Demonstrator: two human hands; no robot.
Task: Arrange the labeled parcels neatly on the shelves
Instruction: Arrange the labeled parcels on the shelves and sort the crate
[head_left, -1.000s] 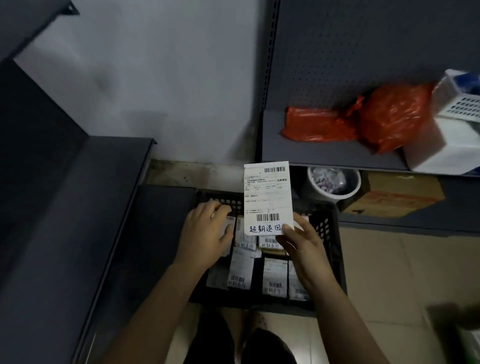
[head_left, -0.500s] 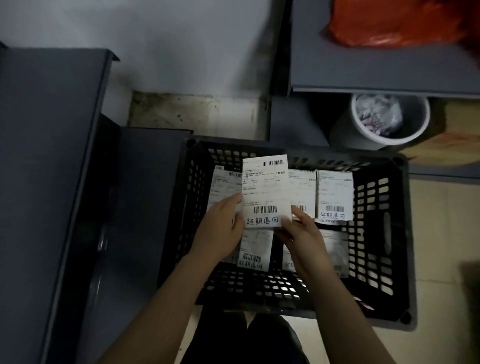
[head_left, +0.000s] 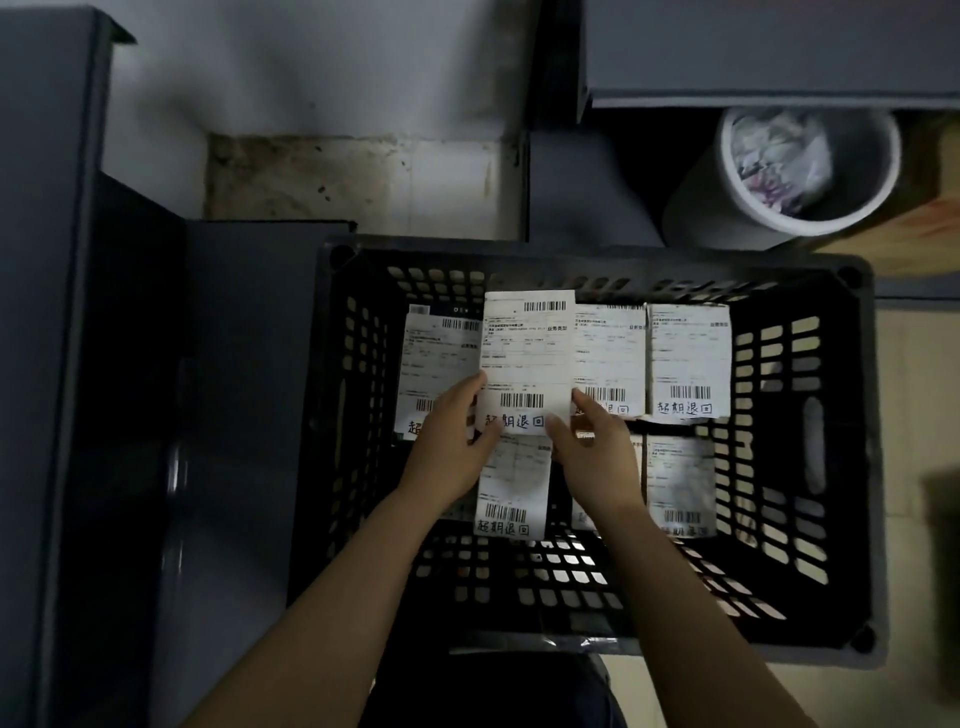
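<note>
Parcel (head_left: 527, 358) | left hand (head_left: 449, 447), right hand (head_left: 597, 457) pinch bottom corners

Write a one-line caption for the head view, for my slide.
Left hand and right hand hold a labeled parcel over a black crate of more parcels.
</note>
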